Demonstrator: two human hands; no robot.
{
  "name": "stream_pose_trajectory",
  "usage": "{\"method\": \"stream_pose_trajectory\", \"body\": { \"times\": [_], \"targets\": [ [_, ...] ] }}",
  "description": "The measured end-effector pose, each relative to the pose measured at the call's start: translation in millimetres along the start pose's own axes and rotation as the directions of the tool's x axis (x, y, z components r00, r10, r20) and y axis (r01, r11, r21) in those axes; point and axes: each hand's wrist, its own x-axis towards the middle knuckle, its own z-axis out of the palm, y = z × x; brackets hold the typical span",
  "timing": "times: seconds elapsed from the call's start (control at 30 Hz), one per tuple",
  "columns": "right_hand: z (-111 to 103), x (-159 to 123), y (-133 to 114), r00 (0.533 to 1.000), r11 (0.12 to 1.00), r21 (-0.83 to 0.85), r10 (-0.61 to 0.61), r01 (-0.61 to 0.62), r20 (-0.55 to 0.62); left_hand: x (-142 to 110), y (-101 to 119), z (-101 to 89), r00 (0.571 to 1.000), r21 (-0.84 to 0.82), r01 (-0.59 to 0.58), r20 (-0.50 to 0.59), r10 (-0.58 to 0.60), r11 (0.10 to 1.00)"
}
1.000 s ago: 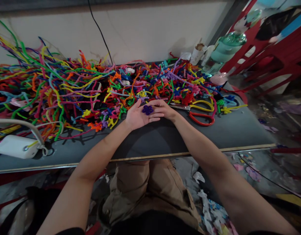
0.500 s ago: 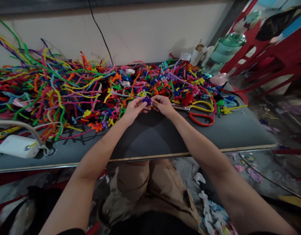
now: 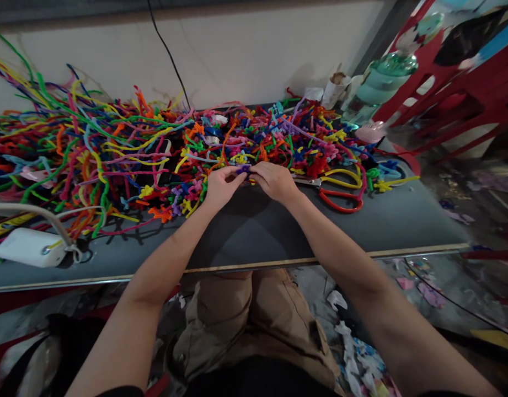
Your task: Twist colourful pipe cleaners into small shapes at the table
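A small purple pipe-cleaner flower [image 3: 244,169] is pinched between the fingertips of both my hands, just in front of the big heap of coloured pipe cleaners [image 3: 113,149]. My left hand [image 3: 220,186] grips it from the left with thumb and fingers closed. From the right, my right hand [image 3: 273,181] closes on the same piece, knuckles up. Both hands hover over the dark grey table top [image 3: 257,231]. Most of the flower is hidden by the fingers.
Red-handled scissors [image 3: 340,199] lie right of my right hand. A white device with a cable [image 3: 28,248] sits at the left front. A green bottle [image 3: 381,82] and a paper roll [image 3: 334,88] stand at the back right. Paper scraps litter the floor.
A second ago the purple flower lay on my open left palm. Both hands have since closed on it with their fingertips and lifted it slightly toward the heap.
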Motion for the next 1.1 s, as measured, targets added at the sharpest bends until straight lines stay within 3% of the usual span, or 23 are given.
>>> {"method": "stream_pose_trajectory", "body": {
  "times": [0.3, 0.7, 0.93, 1.1],
  "targets": [
    [2.9, -1.6, 2.1, 0.999, 0.992, -0.118, -0.044, 0.045, 0.014, -0.6, 1.9, 2.0, 1.000, -0.018, 0.029, 0.004, -0.029, 0.999],
    [1.9, -2.2, -1.4, 0.994, 0.987, -0.125, -0.106, 0.106, 0.001, -0.6, 2.1, 3.1, 0.998, -0.093, 0.063, -0.011, -0.065, 0.994],
    [2.4, -3.3, -0.8, 0.994, 0.989, -0.093, -0.109, 0.111, 0.025, -1.5, 5.1, 3.9, 0.996, -0.124, 0.092, -0.005, -0.093, 0.988],
    [2.2, -3.1, -2.2, 0.993, 0.995, 0.025, -0.095, 0.097, -0.074, -1.3, 7.6, 3.5, 0.996, -0.176, 0.085, 0.003, -0.086, 0.981]
  ]
}}
